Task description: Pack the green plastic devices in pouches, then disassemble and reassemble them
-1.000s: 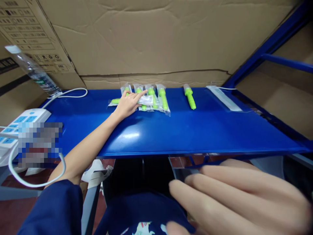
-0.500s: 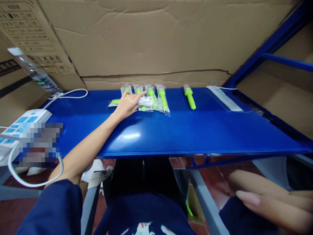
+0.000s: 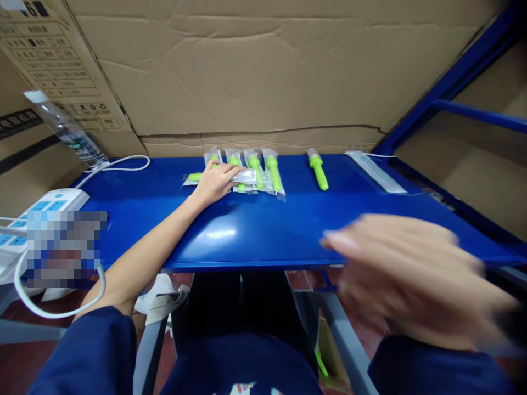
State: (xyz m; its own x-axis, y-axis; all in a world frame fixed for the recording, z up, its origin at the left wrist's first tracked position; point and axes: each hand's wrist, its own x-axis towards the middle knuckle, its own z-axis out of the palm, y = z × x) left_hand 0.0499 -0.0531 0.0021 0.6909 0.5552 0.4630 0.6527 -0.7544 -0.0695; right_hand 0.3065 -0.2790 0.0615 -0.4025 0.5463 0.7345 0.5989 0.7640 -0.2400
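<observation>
My left hand (image 3: 214, 181) lies flat on the blue table (image 3: 263, 225), fingers stretched over a row of clear bags holding green pens (image 3: 257, 170). One bag lies crosswise under the fingers. A single unbagged green pen (image 3: 318, 170) lies to the right of the row. My right hand (image 3: 411, 274) is close to the camera at the lower right, above the table's front edge. It is smeared by motion, fingers extended leftward, and I see nothing in it.
A strip of clear packaging (image 3: 376, 171) lies at the back right. A white power strip (image 3: 41, 206) with its cable, and a leaning plastic bottle (image 3: 66, 129), are at the left. Cardboard boxes (image 3: 255, 71) wall the back. A blue rack frame (image 3: 461, 93) rises at right.
My right hand dropped to the lower right, then rose and swept left over the table's front edge. My left hand stayed on the bags, its fingers curling slightly.
</observation>
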